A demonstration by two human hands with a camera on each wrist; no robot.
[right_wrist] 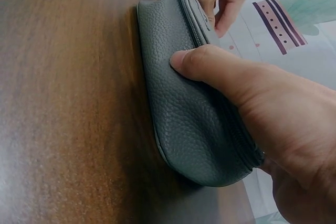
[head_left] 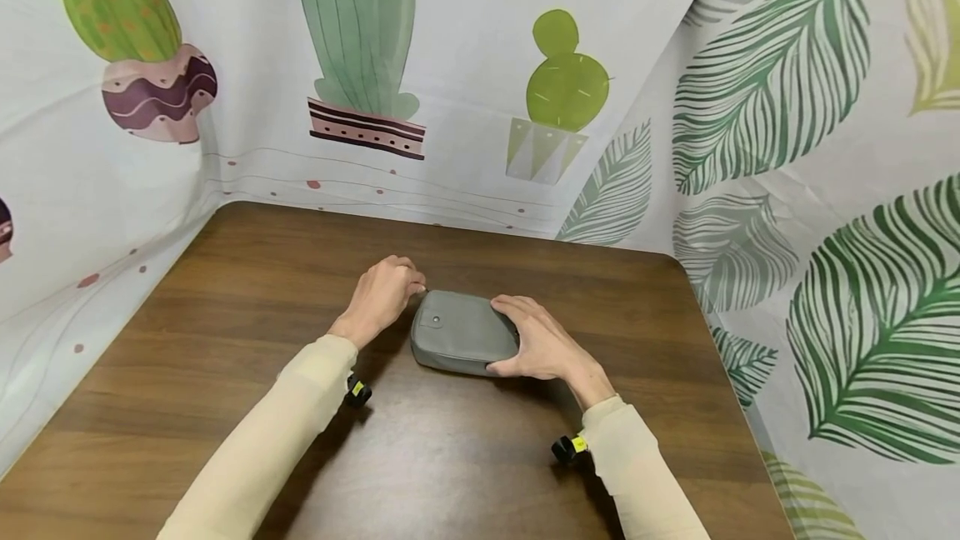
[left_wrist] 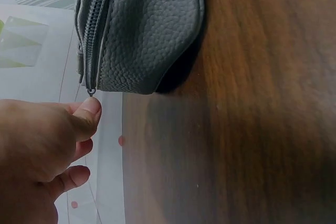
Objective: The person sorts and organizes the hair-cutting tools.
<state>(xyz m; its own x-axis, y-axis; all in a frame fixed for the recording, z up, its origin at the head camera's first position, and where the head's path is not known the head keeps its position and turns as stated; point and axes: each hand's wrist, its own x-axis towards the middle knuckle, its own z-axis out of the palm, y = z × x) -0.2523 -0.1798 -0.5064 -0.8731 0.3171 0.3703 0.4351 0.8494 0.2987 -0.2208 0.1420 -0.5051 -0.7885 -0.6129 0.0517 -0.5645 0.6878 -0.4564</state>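
Note:
A grey pebbled-leather zip pouch (head_left: 468, 327) lies flat on the wooden table, a small snap tab at its left end. The zipper (left_wrist: 97, 19) runs along its side and looks closed where it shows. At the pouch's far left corner my left hand (head_left: 384, 294) pinches the zipper pull (left_wrist: 91, 92) between thumb and forefinger, its other fingers curled. My right hand (head_left: 543, 340) grips the right end, thumb (right_wrist: 184, 60) pressed on the near side and fingers over the far edge. In the right wrist view, the palm hides part of the pouch's top.
The brown wooden table (head_left: 442, 457) extends around the pouch on all sides. Behind it hangs a white cloth (head_left: 465, 65) printed with cacti, and a leaf-printed cloth (head_left: 765, 232) hangs along the right. A small black device (head_left: 570, 448) is worn at each wrist.

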